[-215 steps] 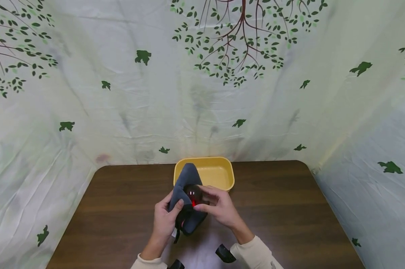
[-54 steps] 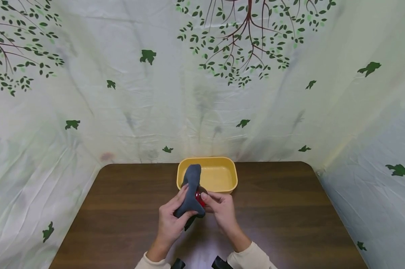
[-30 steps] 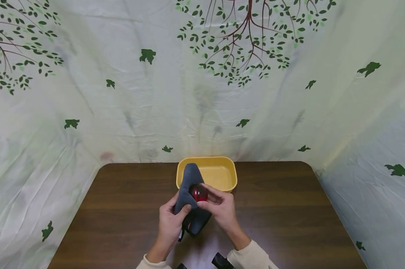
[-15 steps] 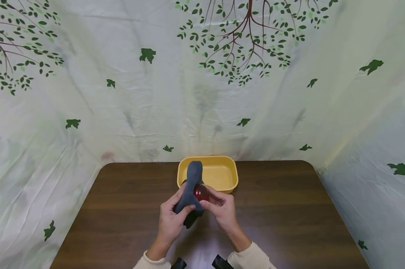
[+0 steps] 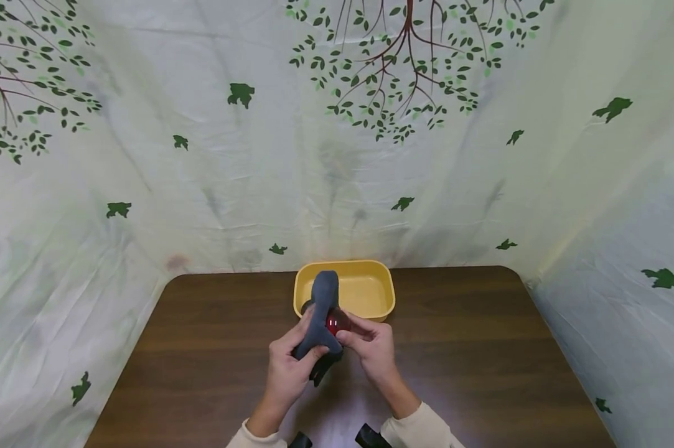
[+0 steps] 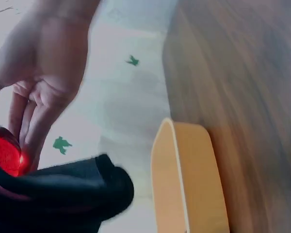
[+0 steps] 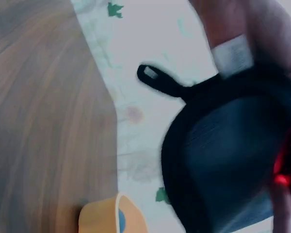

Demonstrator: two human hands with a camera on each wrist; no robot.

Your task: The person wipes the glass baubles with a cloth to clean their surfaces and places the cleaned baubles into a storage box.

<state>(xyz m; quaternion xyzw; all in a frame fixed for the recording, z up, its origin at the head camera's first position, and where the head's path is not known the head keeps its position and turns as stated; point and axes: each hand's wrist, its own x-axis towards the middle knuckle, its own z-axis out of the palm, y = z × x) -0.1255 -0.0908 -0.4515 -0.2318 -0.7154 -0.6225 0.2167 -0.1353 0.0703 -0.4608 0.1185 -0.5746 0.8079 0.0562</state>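
My left hand (image 5: 286, 364) grips a folded dark blue-grey fabric piece (image 5: 321, 311), thumb over its near edge. In the right wrist view this fabric piece (image 7: 228, 150) shows black edging, a black loop (image 7: 160, 82) and a white label (image 7: 233, 56). My right hand (image 5: 373, 348) pinches a glossy dark-red round object (image 5: 338, 322) at the fabric's right side, touching it. The left wrist view shows the round object (image 6: 6, 154) glowing bright red beside the fingers of the right hand (image 6: 48, 73); its far side is hidden by fabric and fingers.
A yellow tub (image 5: 378, 274) stands at the table's back edge, just beyond both hands. A small blue patch (image 7: 121, 221) shows inside its rim in the right wrist view. The brown wooden table (image 5: 454, 348) meets a pale leaf-printed cloth (image 5: 454, 186) behind and at the sides.
The fabric piece has been turned back and forth; a second ago its broad face showed, now it is narrower and more upright. The round object stays in the right hand, shifted slightly rightward.
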